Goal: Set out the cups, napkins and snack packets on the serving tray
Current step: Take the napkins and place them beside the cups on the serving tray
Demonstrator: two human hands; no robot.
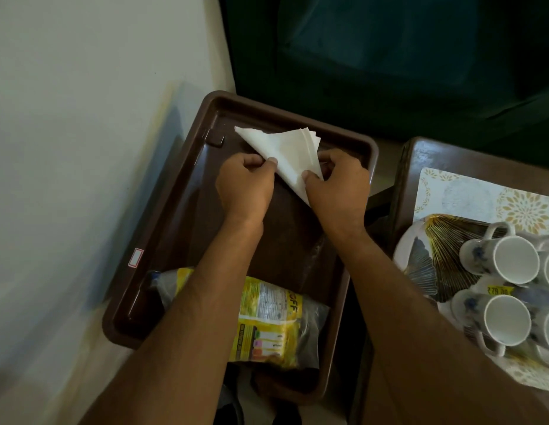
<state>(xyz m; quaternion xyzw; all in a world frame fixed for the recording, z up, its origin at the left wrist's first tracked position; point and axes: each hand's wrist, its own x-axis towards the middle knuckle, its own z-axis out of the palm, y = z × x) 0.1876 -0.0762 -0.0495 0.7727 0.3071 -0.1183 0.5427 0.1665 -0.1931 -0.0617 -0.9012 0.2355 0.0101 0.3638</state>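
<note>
A brown plastic serving tray fills the middle of the view. Over its far half, a stack of white folded napkins forms a triangle. My left hand pinches the stack's left edge and my right hand pinches its lower right corner. A yellow snack packet lies at the tray's near end, partly under my left forearm. Several white cups with blue flower prints lie on their sides at the right, off the tray.
The cups rest on a white plate with gold and blue fan patterns, on a patterned mat over a dark wooden table. A pale wall runs along the left. A dark green cloth hangs beyond the tray.
</note>
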